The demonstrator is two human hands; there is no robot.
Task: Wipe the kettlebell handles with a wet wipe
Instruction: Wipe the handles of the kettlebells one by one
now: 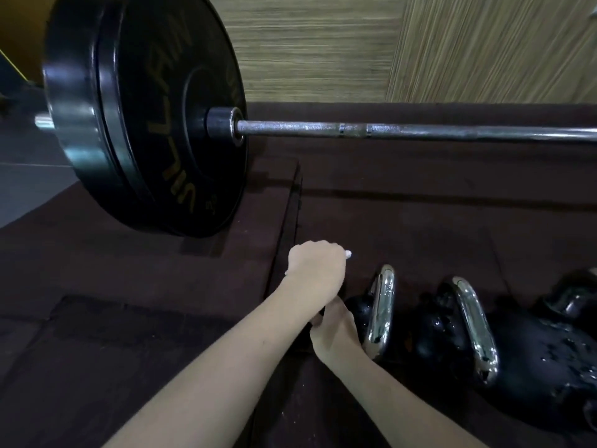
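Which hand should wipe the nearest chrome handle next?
Left. The left hand is fisted on a white wipe, just beyond the nearest handle. The right hand rests against that kettlebell's body, no wipe visible.

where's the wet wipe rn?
Head view, centre: white wet wipe pokes from the closed left hand, above the nearest chrome kettlebell handle.
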